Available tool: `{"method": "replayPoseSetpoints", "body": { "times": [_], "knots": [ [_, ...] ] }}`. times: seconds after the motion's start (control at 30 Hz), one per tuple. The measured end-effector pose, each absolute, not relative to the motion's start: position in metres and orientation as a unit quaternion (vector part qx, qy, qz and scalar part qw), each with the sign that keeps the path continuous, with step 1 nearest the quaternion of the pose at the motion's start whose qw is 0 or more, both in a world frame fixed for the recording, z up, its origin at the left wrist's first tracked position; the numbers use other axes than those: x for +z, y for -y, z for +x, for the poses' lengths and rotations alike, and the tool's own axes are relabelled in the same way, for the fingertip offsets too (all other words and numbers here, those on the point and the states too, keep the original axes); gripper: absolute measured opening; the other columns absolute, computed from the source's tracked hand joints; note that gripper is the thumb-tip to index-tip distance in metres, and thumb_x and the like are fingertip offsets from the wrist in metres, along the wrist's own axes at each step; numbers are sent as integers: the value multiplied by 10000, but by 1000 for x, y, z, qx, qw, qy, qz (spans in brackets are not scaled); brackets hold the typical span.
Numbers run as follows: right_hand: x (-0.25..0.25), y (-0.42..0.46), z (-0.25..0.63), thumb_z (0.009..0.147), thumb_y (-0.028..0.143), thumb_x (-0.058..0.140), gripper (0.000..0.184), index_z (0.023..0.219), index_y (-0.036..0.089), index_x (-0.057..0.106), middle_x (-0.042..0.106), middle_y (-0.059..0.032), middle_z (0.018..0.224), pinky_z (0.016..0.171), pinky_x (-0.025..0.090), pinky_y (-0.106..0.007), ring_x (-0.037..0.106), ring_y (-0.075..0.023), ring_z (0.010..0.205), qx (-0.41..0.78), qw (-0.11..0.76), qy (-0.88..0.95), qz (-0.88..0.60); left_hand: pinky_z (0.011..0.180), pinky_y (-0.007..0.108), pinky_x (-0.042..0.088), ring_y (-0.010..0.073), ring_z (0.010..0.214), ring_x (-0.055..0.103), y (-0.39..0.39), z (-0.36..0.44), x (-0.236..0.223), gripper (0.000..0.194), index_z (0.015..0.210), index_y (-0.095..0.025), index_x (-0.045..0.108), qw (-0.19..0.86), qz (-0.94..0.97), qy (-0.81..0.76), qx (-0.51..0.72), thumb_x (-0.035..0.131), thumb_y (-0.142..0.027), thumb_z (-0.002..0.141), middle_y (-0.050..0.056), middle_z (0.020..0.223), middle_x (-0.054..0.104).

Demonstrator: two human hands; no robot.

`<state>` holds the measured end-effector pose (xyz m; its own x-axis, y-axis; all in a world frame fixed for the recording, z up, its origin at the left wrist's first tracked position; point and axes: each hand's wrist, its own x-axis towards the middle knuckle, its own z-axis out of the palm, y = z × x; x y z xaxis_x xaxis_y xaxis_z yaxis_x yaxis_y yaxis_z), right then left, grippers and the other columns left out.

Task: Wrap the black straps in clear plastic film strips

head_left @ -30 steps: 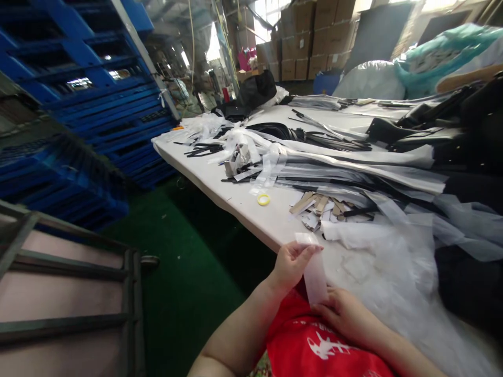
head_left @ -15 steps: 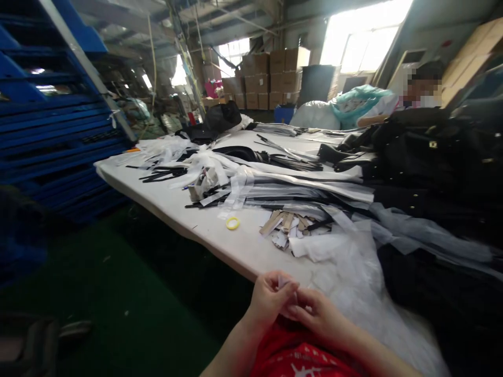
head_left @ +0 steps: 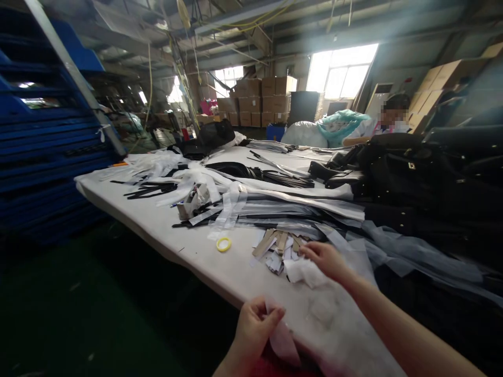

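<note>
At the near table edge, my left hand (head_left: 257, 319) pinches a thin whitish translucent strip (head_left: 283, 343), which hangs down from the fingers. My right hand (head_left: 320, 256) reaches to the right side of a pile of small cardboard and paper scraps (head_left: 282, 241). Its fingertips are closed together at the pile's edge; what they hold, if anything, is too small to tell. Just below that hand lies a crumpled white sheet (head_left: 304, 272). A yellow tape ring (head_left: 223, 244) rests on the table to the left of the pile.
Long white and black strips (head_left: 291, 201) stretch across the white table (head_left: 149, 230). Black bags (head_left: 396, 162) are heaped at the right. A small open box (head_left: 188, 207) stands among strips. Behind the table are another person (head_left: 393, 120), cartons (head_left: 251, 104) and a teal sack (head_left: 341, 125).
My hands were together over the lap and have parted. The right hand moved forward to the scrap pile, while the left keeps the strip near the table edge. The view tilted up.
</note>
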<state>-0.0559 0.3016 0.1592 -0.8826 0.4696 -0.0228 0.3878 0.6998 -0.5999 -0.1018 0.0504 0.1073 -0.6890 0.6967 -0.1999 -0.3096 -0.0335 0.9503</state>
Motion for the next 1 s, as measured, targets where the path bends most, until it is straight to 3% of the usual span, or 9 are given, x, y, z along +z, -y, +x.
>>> {"method": "replayPoseSetpoints", "body": {
  "times": [0.07,0.17,0.3,0.43,0.53,0.63,0.73,0.93,1.0],
  "knots": [
    [162,-349,-87,970,332,452,330,1109,179,709,729,-78,1009,807,500,-280,669,-191,902,250,86,917,-298,626,251,496,174,649,620,-48,-102,102,416,714,-108,705,368,171,-588,700,821,-505,670,69,695,705],
    [160,-402,-120,963,260,513,285,1169,131,662,668,-141,1170,919,486,-354,630,-221,1049,166,76,911,-369,627,261,507,204,687,640,-45,-99,94,464,749,-111,716,380,169,-589,693,804,-559,665,77,701,703],
    [151,-428,-138,945,351,613,274,1120,143,636,649,-81,1125,875,535,-412,638,-199,985,92,3,916,-390,584,253,496,196,637,623,-40,-100,86,509,691,-111,700,388,161,-607,675,810,-603,620,67,642,675],
    [139,-409,-137,958,353,587,262,1095,138,642,633,-87,1144,926,495,-433,607,-216,1045,14,0,936,-351,581,250,497,192,633,622,-36,-104,81,509,664,-117,688,384,141,-614,675,813,-608,609,68,648,678],
    [126,-379,-126,977,236,514,205,1063,135,670,623,-123,1160,959,431,-402,570,-239,1105,-27,21,952,-303,605,257,509,198,650,633,-36,-105,78,489,680,-119,695,384,134,-613,677,808,-592,629,67,653,682],
    [113,-356,-113,969,125,409,307,1138,154,663,610,-154,1176,930,399,-358,578,-241,1083,-45,33,958,-280,622,269,521,215,679,649,-39,-107,75,483,716,-113,711,402,143,-608,670,812,-578,633,82,687,701],
    [110,-354,-109,964,130,396,340,1200,151,639,603,-159,1181,890,405,-333,599,-234,1039,-49,34,956,-286,649,287,532,231,721,665,-42,-108,74,459,759,-106,725,421,155,-599,664,812,-545,658,107,751,728],
    [125,-375,-125,936,183,472,270,1002,153,732,640,-145,1022,770,442,-290,650,-217,889,-44,38,953,-298,654,296,543,241,718,683,-47,-101,77,431,769,-111,737,404,119,-593,686,827,-515,650,112,765,743],
    [131,-372,-126,944,161,443,301,1039,177,728,632,-146,1092,742,445,-286,656,-207,854,-49,58,953,-294,648,291,544,241,716,686,-47,-101,78,427,760,-114,736,403,117,-592,688,825,-517,650,107,755,743]
  ]
}}
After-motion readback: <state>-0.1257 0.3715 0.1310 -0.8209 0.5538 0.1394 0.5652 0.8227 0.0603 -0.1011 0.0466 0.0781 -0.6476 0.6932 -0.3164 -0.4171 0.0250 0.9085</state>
